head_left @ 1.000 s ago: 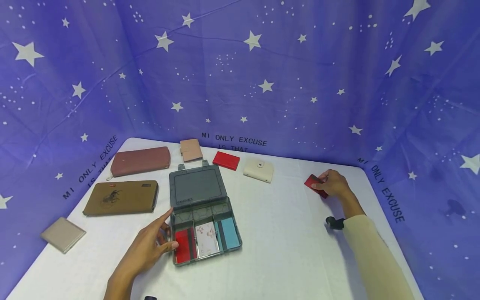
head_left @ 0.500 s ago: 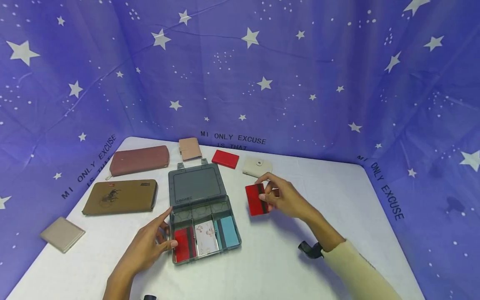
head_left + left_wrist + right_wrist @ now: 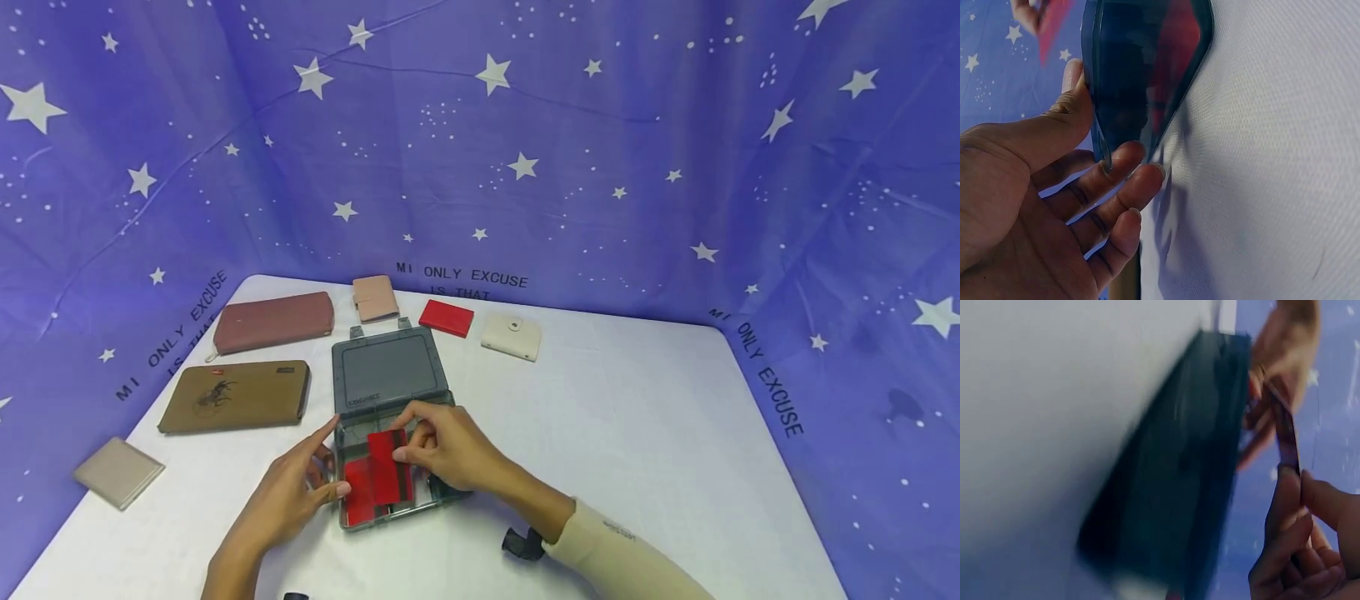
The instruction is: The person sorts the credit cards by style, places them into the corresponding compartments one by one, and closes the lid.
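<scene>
In the head view my right hand (image 3: 453,450) pinches a red card (image 3: 384,467) with a dark stripe by its upper right edge. It is tilted over the grey see-through plastic box (image 3: 390,371), whose lid lies folded back. Another red card (image 3: 358,493) lies in the box's left compartment, partly covered by the held one. My right hand and its card hide most of the middle and right compartments. My left hand (image 3: 292,483) holds the box's left side, thumb on the rim (image 3: 1088,69) and fingers against the outer wall in the left wrist view.
Around the box lie a maroon wallet (image 3: 273,323), a brown wallet (image 3: 234,397), a beige holder (image 3: 120,472), a pink holder (image 3: 375,298), a red holder (image 3: 446,317) and a cream holder (image 3: 512,336). A starry curtain (image 3: 480,150) surrounds the white table (image 3: 637,442).
My right hand has carried the red card from the table's right side leftward to over the box. My left hand has stayed at the box's left side.
</scene>
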The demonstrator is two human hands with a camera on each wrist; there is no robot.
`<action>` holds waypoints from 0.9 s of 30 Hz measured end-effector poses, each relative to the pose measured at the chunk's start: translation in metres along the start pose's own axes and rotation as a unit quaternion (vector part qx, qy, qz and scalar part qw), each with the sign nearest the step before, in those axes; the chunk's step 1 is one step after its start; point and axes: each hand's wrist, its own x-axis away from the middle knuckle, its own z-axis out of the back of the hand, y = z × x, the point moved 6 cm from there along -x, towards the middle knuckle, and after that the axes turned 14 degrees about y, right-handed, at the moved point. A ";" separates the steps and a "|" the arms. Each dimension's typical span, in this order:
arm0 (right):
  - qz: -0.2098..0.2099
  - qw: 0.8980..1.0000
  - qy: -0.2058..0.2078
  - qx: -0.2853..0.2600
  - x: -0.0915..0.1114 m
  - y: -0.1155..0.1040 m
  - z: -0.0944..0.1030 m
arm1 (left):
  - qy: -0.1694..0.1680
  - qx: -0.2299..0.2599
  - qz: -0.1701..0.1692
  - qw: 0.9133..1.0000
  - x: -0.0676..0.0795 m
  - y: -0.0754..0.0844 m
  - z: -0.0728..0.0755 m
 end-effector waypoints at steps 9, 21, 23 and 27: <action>0.121 0.948 0.013 0.294 -0.002 -0.015 -0.054 | -0.006 0.002 0.006 1.000 0.003 -0.002 0.000; 0.103 0.965 0.030 0.240 -0.020 -0.002 -0.025 | -0.012 0.012 0.016 1.000 0.001 -0.003 -0.001; 0.058 0.972 0.110 0.197 -0.033 0.012 -0.002 | -0.011 0.014 0.020 1.000 0.001 -0.003 -0.001; -0.063 0.970 0.182 0.147 -0.055 0.052 0.028 | -0.007 0.021 0.023 0.999 0.002 -0.004 -0.002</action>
